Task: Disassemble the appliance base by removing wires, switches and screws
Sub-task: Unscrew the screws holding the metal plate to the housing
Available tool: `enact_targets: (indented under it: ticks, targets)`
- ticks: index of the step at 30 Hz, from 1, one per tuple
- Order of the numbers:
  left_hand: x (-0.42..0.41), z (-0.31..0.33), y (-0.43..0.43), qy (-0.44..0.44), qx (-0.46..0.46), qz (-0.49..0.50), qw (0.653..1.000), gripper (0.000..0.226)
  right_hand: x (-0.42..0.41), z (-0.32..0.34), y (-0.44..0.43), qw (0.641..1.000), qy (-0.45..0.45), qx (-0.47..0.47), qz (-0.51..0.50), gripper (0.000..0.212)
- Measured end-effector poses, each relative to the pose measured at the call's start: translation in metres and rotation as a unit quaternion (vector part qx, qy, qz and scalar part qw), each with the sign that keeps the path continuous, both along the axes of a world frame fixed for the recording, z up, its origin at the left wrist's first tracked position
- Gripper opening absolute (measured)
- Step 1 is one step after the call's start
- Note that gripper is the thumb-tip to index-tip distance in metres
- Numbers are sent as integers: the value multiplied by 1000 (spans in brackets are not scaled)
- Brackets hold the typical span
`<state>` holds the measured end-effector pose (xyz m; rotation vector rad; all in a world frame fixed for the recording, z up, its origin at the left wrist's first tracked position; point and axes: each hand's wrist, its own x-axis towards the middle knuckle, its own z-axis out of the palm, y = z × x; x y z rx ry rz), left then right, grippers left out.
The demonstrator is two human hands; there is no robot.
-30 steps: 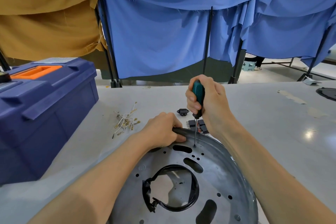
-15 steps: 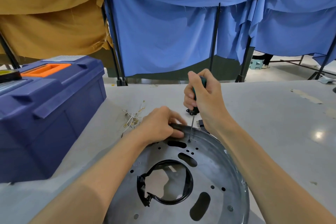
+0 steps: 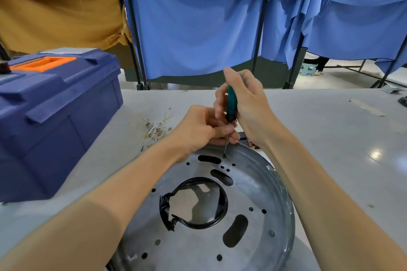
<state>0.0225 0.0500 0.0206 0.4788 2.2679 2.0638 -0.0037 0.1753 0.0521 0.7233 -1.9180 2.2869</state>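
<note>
A round grey metal appliance base (image 3: 259, 185) lies on the table in front of me, with slots, small holes and a black ring (image 3: 221, 209) round its central opening. My right hand (image 3: 246, 103) grips a green-handled screwdriver (image 3: 231, 105) held upright. Its tip stands on a screw (image 3: 224, 156) near the base's far rim. My left hand (image 3: 198, 127) holds the far rim, its fingertips pinching the screwdriver's thin shaft. A few black switches (image 3: 251, 143) peek out behind my right wrist.
A blue toolbox (image 3: 52, 112) with an orange handle stands at the left on the grey table (image 3: 330, 138). A small heap of removed wires (image 3: 156, 128) lies beyond my left hand. Blue and tan cloths hang on black stands behind the table.
My left fingers have slid from the rim up to the screwdriver shaft. My right hand has shifted its hold, showing more of the green handle. The view has moved closer.
</note>
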Motion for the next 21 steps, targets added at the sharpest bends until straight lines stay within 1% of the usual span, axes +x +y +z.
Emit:
enact_targets:
  ticks: [2, 4, 6, 8, 10, 12, 14, 15, 18, 21]
  targets:
    - [0, 0, -1, -7, -2, 9, 1000, 9, 0, 3, 1, 997, 38, 49, -51, 30]
    - [0, 0, -2, -12, 2, 17, 1000, 6, 0, 8, 5, 985, 91, 97, -107, 33]
    - [2, 1, -2, -13, 3, 20, 1000, 4, 0, 13, 11, 968, 142, 138, -157, 29]
    - [3, 4, -2, -15, 10, 15, 1000, 6, 2, 16, 16, 956, 168, 164, -175, 24]
    - [4, 7, -1, -9, 19, 5, 1000, 16, 4, 16, 18, 957, 173, 161, -166, 23]
    - [4, 10, -1, 10, 16, 1, 1000, 23, 4, 16, 21, 965, 161, 148, -148, 31]
    - [4, 10, 0, 21, 9, 4, 1000, 25, 2, 17, 25, 970, 147, 140, -130, 39]
    - [5, 9, 1, 25, 5, 7, 1000, 23, 1, 17, 28, 973, 143, 134, -119, 40]
    - [4, 7, 2, 39, -2, 20, 999, 17, 2, 18, 32, 984, 133, 103, -61, 29]
    - [4, 6, 2, 50, -5, 32, 998, 14, 4, 17, 27, 981, 139, 126, -49, 21]
